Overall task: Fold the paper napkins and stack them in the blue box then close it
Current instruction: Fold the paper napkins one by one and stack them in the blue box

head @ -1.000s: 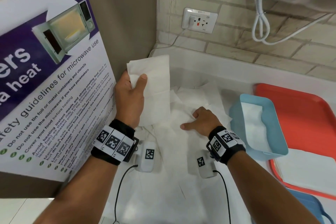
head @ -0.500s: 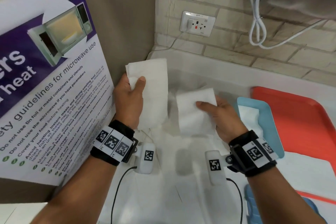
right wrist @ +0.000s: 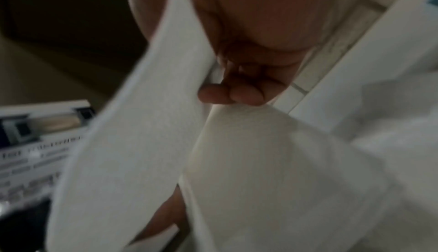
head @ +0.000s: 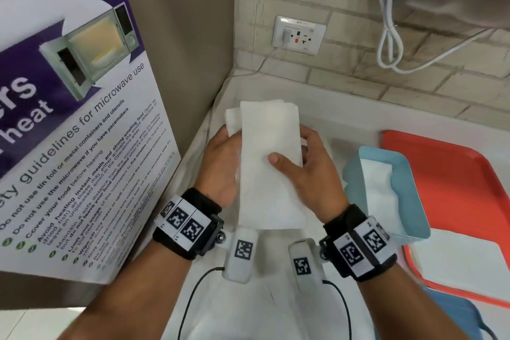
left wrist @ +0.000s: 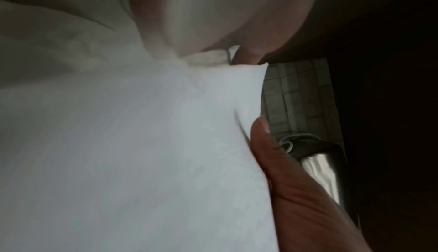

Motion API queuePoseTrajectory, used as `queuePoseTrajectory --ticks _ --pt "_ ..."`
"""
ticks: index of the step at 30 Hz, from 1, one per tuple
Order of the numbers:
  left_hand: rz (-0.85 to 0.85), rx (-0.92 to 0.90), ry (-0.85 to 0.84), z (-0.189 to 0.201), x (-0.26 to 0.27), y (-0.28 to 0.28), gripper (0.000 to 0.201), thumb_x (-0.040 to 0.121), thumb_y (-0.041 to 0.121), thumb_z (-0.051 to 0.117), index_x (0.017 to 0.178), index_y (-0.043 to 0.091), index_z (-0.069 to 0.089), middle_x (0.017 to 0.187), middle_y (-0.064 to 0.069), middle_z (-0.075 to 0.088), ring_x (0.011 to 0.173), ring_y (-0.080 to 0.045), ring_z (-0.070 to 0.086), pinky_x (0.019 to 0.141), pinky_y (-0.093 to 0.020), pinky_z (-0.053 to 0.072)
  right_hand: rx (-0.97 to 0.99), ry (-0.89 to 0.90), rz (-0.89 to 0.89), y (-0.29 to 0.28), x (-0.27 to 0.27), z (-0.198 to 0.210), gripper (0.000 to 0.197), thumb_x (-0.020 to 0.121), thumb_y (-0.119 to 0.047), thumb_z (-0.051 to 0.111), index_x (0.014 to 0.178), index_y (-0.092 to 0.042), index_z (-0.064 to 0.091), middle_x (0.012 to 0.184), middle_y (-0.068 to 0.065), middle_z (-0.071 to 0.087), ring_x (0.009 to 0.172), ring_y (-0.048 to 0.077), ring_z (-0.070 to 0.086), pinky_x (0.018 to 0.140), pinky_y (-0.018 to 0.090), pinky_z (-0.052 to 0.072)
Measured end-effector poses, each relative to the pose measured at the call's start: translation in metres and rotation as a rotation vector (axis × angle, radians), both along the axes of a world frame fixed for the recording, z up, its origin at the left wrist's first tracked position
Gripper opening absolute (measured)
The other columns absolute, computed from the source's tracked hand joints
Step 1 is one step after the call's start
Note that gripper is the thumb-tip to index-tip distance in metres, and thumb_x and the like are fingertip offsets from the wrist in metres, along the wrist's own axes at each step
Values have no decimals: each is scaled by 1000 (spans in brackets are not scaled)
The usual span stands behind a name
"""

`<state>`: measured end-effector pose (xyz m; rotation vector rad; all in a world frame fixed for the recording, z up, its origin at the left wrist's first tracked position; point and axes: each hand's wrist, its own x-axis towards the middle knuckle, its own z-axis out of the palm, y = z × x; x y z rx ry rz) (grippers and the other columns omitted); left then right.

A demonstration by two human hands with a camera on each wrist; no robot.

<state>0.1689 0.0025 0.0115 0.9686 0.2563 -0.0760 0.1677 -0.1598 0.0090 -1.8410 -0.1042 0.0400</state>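
The right hand (head: 311,171) has brought its napkin (head: 269,163) onto the left hand (head: 220,165)'s; both pinch the pile, ready for the blue box (head: 414,201).

Folded napkins (head: 269,163) between both hands, box (head: 408,199) right, on tray (head: 447,174)
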Motion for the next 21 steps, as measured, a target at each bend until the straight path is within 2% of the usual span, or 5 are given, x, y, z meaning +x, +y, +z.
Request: queuePoseTrajectory --ticks 2,5,12,16,21 --pt "27 3 32 -1 0 0 28 101 12 60 128 9 69 119 -16 75 105 -33 72 83 -45 62 -147 -106 -4 -1 -1 1 67 87 -39 77 142 -34 40 115 -21 65 100 4 66 87 35 57" --pt "44 4 68 -5 2 2 32 101 14 60 131 6 67 125 -19 72 113 -36 69 84 -42 59 -232 -170 18 -2 0 1 76 88 -41 76 150 -34 34 116 -15 65 96 9 66 83 32 56" --pt "41 -55 47 -9 5 3 45 97 21 64 137 0 60 135 -26 63 125 -43 62 107 -58 47 -254 -151 25 4 0 -3 85 86 -40 78 154 -35 28 111 -5 68 93 14 64 84 36 54" --pt "52 -25 50 -7 4 2 47 91 25 69 130 -2 64 132 -27 65 119 -41 65 107 -63 45 -238 -115 5 6 1 -4 88 85 -39 79 155 -34 25 122 -8 65 102 15 64 89 37 54" --pt "55 -10 80 -5 2 2 35 98 20 64 127 0 66 127 -24 68 117 -41 67 106 -63 45 -321 -128 10 7 2 -2 95 87 -39 77 158 -41 13 95 -10 68 78 12 66 78 33 54"
